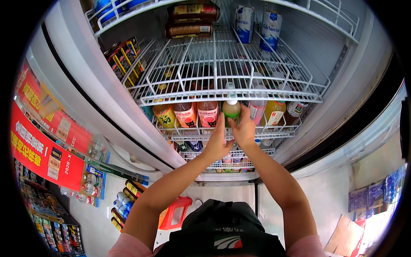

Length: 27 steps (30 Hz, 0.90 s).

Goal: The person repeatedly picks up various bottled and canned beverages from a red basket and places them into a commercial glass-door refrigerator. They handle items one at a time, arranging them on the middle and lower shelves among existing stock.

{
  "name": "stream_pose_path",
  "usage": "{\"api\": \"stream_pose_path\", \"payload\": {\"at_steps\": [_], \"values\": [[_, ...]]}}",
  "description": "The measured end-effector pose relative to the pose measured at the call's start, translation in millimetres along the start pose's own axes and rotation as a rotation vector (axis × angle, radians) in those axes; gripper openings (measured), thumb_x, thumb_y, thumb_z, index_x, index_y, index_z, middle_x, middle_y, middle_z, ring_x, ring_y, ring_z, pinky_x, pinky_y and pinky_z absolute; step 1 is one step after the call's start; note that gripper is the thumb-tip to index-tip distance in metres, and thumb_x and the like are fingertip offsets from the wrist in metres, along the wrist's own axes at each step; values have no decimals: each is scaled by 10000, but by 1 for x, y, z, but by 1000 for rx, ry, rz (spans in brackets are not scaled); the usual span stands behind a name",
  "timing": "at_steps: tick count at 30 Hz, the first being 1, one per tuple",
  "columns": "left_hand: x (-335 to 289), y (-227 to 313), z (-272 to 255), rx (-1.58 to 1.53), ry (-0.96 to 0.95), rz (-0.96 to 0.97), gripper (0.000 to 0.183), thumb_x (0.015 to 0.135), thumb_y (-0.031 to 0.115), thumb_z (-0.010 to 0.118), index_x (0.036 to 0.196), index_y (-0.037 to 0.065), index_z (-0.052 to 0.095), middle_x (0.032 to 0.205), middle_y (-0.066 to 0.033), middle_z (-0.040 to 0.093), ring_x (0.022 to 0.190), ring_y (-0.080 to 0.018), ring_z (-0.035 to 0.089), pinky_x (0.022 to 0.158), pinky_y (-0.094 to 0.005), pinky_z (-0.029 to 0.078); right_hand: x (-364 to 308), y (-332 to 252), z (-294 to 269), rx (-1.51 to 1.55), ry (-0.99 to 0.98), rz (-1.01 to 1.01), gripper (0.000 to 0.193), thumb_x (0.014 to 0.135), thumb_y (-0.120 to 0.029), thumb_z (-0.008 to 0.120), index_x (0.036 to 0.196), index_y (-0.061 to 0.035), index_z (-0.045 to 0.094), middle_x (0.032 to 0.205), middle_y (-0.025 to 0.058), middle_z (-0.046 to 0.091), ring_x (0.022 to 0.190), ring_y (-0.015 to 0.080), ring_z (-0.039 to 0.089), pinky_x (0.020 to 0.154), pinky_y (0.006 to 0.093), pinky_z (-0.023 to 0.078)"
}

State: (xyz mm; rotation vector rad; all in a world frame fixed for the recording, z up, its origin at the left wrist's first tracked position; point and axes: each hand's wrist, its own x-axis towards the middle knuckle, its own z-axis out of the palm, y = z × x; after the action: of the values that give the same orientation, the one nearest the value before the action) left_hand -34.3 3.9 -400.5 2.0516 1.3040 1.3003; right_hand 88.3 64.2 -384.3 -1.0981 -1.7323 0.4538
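A bottle with a white cap and green label stands in the front row of the fridge's middle shelf. My right hand grips it, thumb across the label and fingers along its right side. From the left, my left hand presses straightened fingers against the bottle, its thumb lower down; the two hands hold it between them. Just left of it stand a bottle with a pink label and another with an orange-pink label. To the right are a pale pink bottle and a yellow bottle.
Above the bottles, a white wire shelf juts out close over my hands. Blue and white cans and brown bottles lying flat rest on it. The fridge frame bounds the left. A red stool stands on the floor.
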Motion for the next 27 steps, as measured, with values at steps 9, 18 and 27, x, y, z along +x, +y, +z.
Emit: {"api": "stream_pose_path", "payload": {"at_steps": [9,18,27], "values": [[-9,2,-12,-112,-78,-107,977,782,7,670,1497,21,5,1548,-199,124,1418,-289,200,1113,-390,253,-12,-7,0,-88,-42,80,669,778,-138,701,1334,-61,337,994,226,644,838,412,637,687,476,512],[-2,10,-19,-34,-37,-79,934,729,34,673,1462,-62,102,1474,-283,254,1375,-386,273,1122,-402,237,-34,-10,-16,-94,48,32,637,773,-85,697,1333,-51,396,1129,184,609,1003,314,624,694,371,511],[8,90,-63,-201,-26,-31,669,832,-23,604,1431,44,316,1398,-149,440,1256,-217,467,978,-342,430,-42,-59,-47,400,93,-135,462,818,42,637,1239,-18,457,1260,127,529,941,172,633,678,267,553]]}}
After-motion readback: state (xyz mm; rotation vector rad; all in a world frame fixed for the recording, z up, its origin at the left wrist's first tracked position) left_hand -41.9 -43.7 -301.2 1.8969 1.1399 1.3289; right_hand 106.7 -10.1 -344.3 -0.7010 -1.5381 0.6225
